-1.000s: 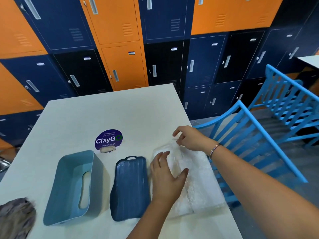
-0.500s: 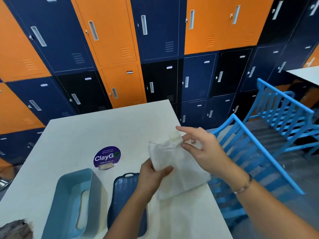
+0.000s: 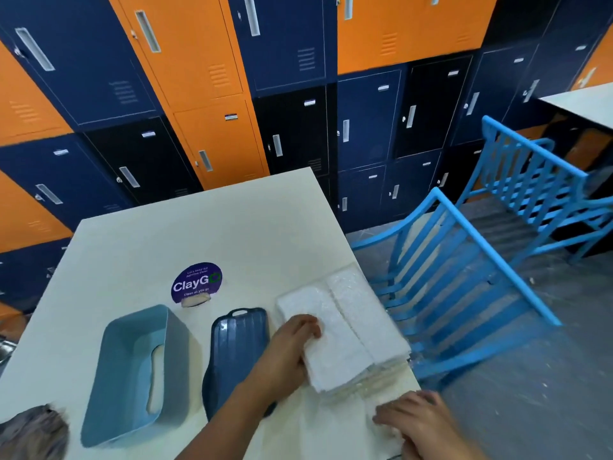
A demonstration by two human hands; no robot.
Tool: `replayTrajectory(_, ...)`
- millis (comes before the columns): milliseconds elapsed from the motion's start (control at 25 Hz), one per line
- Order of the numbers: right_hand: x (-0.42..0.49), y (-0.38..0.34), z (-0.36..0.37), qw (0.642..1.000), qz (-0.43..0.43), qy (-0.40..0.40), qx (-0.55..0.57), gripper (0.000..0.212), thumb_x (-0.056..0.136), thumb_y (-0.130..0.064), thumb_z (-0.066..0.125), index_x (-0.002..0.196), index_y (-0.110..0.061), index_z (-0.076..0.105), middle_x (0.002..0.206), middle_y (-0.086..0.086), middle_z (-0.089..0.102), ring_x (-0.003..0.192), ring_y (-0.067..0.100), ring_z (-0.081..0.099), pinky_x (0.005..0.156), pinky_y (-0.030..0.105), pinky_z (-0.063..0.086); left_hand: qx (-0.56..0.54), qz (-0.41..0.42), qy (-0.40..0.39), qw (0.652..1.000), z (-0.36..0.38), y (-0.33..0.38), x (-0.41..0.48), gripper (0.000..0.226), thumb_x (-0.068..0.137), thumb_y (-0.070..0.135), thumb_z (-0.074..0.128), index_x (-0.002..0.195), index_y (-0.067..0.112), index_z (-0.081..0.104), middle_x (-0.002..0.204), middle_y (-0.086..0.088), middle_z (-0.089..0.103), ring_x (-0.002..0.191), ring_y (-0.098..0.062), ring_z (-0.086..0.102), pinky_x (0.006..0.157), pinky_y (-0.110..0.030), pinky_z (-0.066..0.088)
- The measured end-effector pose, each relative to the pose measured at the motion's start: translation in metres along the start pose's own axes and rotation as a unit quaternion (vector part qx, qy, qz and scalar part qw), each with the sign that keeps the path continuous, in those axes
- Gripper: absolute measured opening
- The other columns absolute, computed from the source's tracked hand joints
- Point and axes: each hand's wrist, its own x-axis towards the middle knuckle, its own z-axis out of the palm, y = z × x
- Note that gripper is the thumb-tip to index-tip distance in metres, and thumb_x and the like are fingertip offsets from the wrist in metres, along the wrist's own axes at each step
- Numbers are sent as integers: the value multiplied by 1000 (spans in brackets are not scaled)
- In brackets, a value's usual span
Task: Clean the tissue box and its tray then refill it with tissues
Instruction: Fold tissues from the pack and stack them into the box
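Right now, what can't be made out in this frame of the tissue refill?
- Right hand: blurred and cut by the bottom edge of the head view; whether it holds anything is unclear.
- Tray: near end covered by the left forearm.
- Tissue stack: left hand covers its left edge; its grip can't be judged.
- Grey cloth: cut by the corner, blurred.

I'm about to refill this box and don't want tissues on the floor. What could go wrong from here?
The tissue stack lies at the table's right edge, so a nudge from the left hand might push it off. Its layers look loose and could fan apart when lifted. The light blue box lies upside down, so filling needs care.
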Motion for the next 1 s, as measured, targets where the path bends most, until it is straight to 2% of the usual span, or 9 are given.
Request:
replayTrajectory(120,-5,-14,-12,996,52,-58,36,48,58,-37,42,98,-57,60,103,-42,59,96,-17,45,80,16,29,61,-4,-86,994,-22,10,7,64,74,-8,53,127,28,55,153,13,34,134,-8,41,102,-15,38)
replayTrajectory(240,6,-19,-28,996,74,-38,29,55,72,-31,33,108,-48,70,114,-32,60,109,-8,41,86,28,34,149,-29,-119,981,-41,26,26,58,77,-10,48,118,28,63,144,13,48,123,-13,53,93,-27,46)
replayTrajectory(320,10,-24,-31,983,139,-72,95,46,83,-24,41,114,-42,70,118,-27,59,116,-5,42,98,27,33,191,-39,-54,979,-42,41,43,44,84,3,51,118,28,66,133,10,60,114,-18,58,91,-33,45)
replayTrajectory(400,14,-33,-33,946,246,13,210,34,83,-20,54,101,-40,74,103,-26,66,102,-2,57,93,23,46,169,-30,44,984,-29,54,61,34,91,19,53,122,28,65,130,6,64,113,-21,60,94,-38,44)
replayTrajectory(440,16,-38,-33,908,299,74,283,27,84,-17,61,93,-38,75,93,-21,71,90,2,63,84,22,52,149,-26,77,986,-20,59,69,33,94,29,52,125,29,63,133,5,62,118,-21,59,100,-41,43)
replayTrajectory(520,23,-46,-39,788,399,155,444,23,87,-7,69,88,-28,78,80,-8,73,73,11,66,65,27,54,121,-44,86,988,2,64,76,43,99,48,41,138,34,54,152,5,49,141,-20,42,119,-49,26)
replayTrajectory(600,30,-47,-46,640,462,183,585,16,89,-2,68,96,-15,75,88,10,74,71,22,68,54,32,51,118,-78,45,989,24,58,71,56,101,60,23,151,41,37,167,7,26,156,-17,15,126,-51,5)
replayTrajectory(680,36,-46,-52,532,485,200,664,14,91,0,67,102,-8,70,96,18,73,71,27,68,50,31,49,117,-89,31,989,38,48,65,64,99,66,12,156,42,29,171,8,15,158,-13,3,127,-49,-3)
replayTrajectory(1000,54,-46,-44,385,522,203,734,12,91,2,68,100,8,65,82,19,66,61,24,62,42,24,51,113,-92,55,988,43,43,65,61,100,66,16,155,43,30,170,11,16,157,-10,4,128,-45,-4)
